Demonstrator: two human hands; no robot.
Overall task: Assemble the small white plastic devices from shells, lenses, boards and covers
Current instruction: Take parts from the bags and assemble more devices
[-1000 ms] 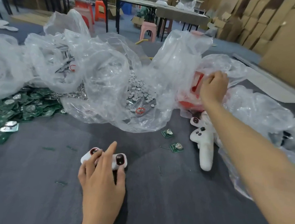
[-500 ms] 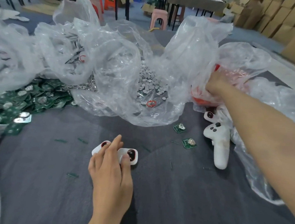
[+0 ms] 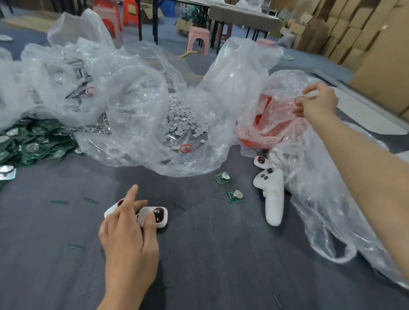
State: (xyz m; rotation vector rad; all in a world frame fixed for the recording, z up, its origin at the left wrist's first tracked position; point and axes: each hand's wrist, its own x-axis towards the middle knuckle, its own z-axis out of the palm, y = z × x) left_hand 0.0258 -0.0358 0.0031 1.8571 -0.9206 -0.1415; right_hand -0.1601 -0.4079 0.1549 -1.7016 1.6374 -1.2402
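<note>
Looks to be at the part-fetching step, with two units waiting for their next piece. Pins a pair of white shells [image 3: 156,216] to the grey worktop [image 3: 214,265] with the left hand [image 3: 128,237], its fingers [image 3: 131,196] curled loosely over them, index lifted and thumb pressed on the right-hand shell; keeps both at front centre, side by side, dark red-rimmed windows facing up. Reaches far out with the right hand [image 3: 320,102] and pinches the film of a clear bag of red parts [image 3: 269,125] between thumb and fingertips. Shows a small red ring at the pinch, but cannot tell whether that is a part or a mark on the plastic. Probably calls next for getting into that bag, drawing out one red piece and carrying it back to the shells — a fine pinch in slippery, crumpled film, without spilling the rest. Leaves two loose boards [image 3: 235,196] just beyond the shells, a white handle-shaped casing [image 3: 272,197] beside them, a heap of green boards [image 3: 28,143] at far left and a bag of grey discs [image 3: 184,121] in the middle. Finds no brand, label or legible writing anywhere in view.
</note>
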